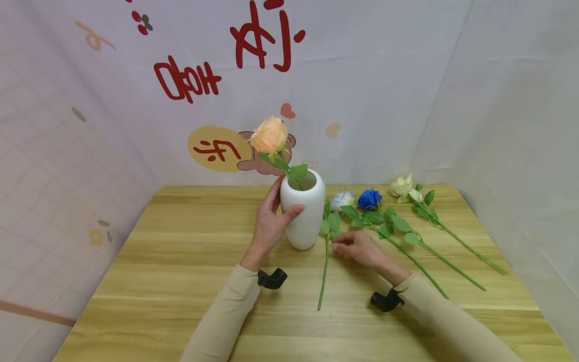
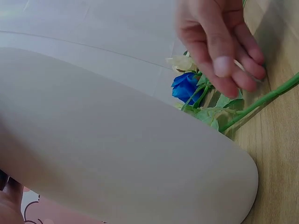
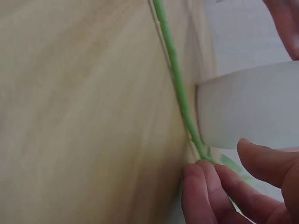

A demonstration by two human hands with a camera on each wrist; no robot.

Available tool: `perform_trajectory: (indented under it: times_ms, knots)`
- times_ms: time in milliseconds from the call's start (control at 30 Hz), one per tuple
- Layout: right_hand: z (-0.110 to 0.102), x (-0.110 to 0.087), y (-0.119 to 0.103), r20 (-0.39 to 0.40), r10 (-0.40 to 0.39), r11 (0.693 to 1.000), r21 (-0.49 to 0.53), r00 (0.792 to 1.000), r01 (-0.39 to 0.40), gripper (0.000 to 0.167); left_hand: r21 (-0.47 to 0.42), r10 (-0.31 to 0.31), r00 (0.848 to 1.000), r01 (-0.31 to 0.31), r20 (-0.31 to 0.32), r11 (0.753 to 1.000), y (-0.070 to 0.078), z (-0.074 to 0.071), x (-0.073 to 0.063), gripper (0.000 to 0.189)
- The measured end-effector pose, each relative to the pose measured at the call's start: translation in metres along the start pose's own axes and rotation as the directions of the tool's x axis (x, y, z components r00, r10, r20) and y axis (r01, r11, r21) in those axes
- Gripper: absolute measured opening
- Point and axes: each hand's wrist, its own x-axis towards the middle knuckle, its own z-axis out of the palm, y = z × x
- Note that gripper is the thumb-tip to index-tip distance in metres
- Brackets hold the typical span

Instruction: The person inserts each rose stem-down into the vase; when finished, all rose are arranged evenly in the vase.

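Observation:
My left hand grips the side of a white vase, its thumb across the front and the other fingers behind. A peach rose stands in the vase, leaning left, its lower stem hidden inside. My right hand hovers low over the table just right of the vase. Beside its fingertips lies a green flower stem with leaves; its bloom is hidden behind the vase. In the right wrist view the fingertips are right at this stem, while the thumb stands apart from them.
On the table's right side lie a pale blue rose, a blue rose and a white rose, their long stems slanting toward the front right. A printed cloth wall rises behind the wooden table.

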Motion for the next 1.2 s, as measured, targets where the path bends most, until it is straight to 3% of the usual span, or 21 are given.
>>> perform_trajectory:
  times_ms: [300, 667, 800, 1033, 1200]
  knots:
    - [0.011, 0.014, -0.001, -0.021, 0.099, 0.995, -0.031, 0.995, -0.100, 0.025, 0.005, -0.007, 1.000, 0.007, -0.007, 1.000, 0.003, -0.001, -0.001, 0.105]
    - [0.012, 0.023, 0.001, -0.036, 0.090, 0.982, -0.163, 0.995, -0.095, 0.026, 0.027, 0.007, 1.000, -0.007, -0.009, 1.000, 0.004, 0.000, -0.001, 0.105]
    - [0.012, 0.025, 0.000, -0.039, 0.099, 0.980, -0.168, 0.994, -0.104, 0.023, 0.021, 0.014, 1.000, -0.013, -0.014, 1.000, 0.003, 0.000, -0.001, 0.104]
    - [0.010, 0.019, 0.001, -0.002, 0.146, 0.989, 0.007, 0.989, -0.146, 0.017, 0.030, 0.001, 1.000, -0.001, -0.018, 1.000, 0.002, 0.001, -0.004, 0.108]
    - [0.008, 0.015, 0.006, 0.049, 0.151, 0.967, 0.199, 0.987, -0.157, 0.026, 0.031, 0.005, 1.000, -0.004, -0.020, 1.000, 0.002, 0.001, -0.004, 0.107]
